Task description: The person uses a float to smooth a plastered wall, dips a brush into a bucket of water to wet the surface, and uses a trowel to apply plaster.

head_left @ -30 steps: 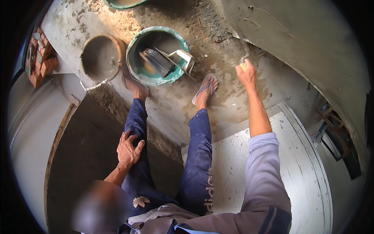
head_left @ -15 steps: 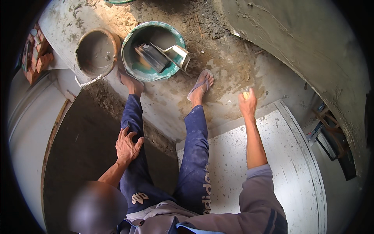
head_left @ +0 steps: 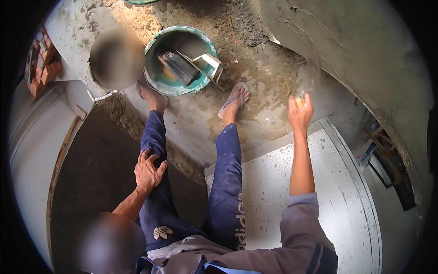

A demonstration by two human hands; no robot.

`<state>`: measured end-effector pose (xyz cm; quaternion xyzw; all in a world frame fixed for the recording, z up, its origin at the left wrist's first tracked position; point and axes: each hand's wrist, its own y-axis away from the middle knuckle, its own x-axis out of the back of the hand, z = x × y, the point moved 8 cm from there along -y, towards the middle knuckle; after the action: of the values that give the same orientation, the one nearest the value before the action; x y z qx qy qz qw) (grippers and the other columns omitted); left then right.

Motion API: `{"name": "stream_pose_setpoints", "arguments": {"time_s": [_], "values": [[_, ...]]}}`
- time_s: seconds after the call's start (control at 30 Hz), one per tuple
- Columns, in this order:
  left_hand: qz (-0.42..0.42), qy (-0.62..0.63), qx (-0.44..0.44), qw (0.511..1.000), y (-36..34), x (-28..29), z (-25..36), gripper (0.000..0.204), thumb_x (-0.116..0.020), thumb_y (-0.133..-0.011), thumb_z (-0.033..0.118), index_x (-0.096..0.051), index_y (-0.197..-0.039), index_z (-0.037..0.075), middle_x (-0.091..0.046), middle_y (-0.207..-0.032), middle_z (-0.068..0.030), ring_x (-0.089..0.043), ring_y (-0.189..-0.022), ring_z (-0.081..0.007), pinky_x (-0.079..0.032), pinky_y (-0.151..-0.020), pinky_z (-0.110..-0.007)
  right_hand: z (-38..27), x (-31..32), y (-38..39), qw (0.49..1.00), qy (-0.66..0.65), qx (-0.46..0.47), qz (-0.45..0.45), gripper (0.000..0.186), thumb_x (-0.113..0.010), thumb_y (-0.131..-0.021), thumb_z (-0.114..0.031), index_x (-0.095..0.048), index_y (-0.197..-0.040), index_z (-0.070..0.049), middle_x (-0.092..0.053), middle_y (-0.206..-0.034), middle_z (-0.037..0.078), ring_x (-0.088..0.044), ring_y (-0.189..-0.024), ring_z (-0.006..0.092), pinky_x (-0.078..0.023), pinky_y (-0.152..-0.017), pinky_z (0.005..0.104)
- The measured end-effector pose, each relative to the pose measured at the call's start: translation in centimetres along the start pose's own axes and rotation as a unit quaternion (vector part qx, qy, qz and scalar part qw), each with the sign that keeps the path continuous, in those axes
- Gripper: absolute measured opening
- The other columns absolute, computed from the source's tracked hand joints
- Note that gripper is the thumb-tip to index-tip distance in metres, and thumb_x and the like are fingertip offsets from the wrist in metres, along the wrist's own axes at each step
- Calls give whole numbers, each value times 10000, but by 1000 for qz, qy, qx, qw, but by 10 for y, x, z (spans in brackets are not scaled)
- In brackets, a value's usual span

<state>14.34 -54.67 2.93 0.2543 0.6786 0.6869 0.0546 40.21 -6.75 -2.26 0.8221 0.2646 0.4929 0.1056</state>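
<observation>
My right hand [head_left: 299,112], out at the right, is closed on the yellow handle of a tool [head_left: 300,101], probably a trowel, whose blade is smeared by motion near the grey plastered surface [head_left: 365,45]. My left hand [head_left: 148,171] rests on the navy trouser leg at my left knee [head_left: 155,134], with its fingers apart and nothing held. Beyond my feet stands a green tub [head_left: 159,86] with murky liquid, holding a black tool [head_left: 182,73] and a bent pale metal piece [head_left: 212,67].
A blurred bucket [head_left: 114,61] with a rope handle stands left of the tub. Bricks [head_left: 45,68] are piled at the far left. My sandalled right foot [head_left: 233,100] is on the wet, dirty floor [head_left: 255,100]. A white board [head_left: 328,192] lies at lower right, dark objects [head_left: 397,182] beside it.
My right hand with the tool swung down toward me, then back up and slightly right. My left hand stays on my leg.
</observation>
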Motion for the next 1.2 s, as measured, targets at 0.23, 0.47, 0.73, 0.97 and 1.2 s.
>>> {"name": "stream_pose_setpoints", "arguments": {"time_s": [0.23, 0.47, 0.73, 0.97, 1.2], "values": [[-3, -2, 1, 1000, 2, 5, -1, 529, -634, -870, 499, -680, -1218, 103, -420, -1538, -159, -307, -1473, -337, -290, -1191, -457, 3, -45, 1, 997, 15, -36, -64, 218, -647, -860, -197, -581, -1007, -50, -657, -785, 140, -644, -677, 267, -513, -642, 410], [11, 5, -3, 1000, -1, 2, 2, 511, -637, -874, 475, -690, -1215, 98, -421, -1534, -166, -313, -1471, -339, -310, -1181, -462, 70, -92, -85, 995, 93, 28, -27, 307, -655, -819, -264, -543, -947, -8, -599, -777, 233, -576, -682, 399, -467, -644, 475], [-1, -2, 7, 1000, 3, -5, 3, 518, -623, -876, 497, -688, -1215, 112, -408, -1547, -162, -287, -1484, -341, -280, -1194, -457, 76, -55, 50, 995, 44, -78, -31, 290, -621, -829, -247, -550, -1005, -27, -631, -806, 247, -624, -736, 432, -480, -677, 500], [13, 3, -7, 1000, -1, -6, 5, 509, -635, -869, 488, -689, -1208, 112, -415, -1540, -165, -286, -1483, -348, -285, -1189, -462, 41, -122, -80, 992, 118, -25, -36, 348, -615, -841, -324, -552, -1045, -50, -659, -894, 276, -630, -850, 490, -485, -738, 534], [39, 14, -12, 999, 5, 14, 4, 491, -639, -876, 465, -690, -1208, 106, -433, -1518, -167, -314, -1464, -364, -304, -1182, -469, 6, -48, -44, 997, 74, 31, 22, 264, -647, -823, -233, -543, -971, -40, -631, -812, 253, -609, -793, 482, -478, -709, 518]]}}
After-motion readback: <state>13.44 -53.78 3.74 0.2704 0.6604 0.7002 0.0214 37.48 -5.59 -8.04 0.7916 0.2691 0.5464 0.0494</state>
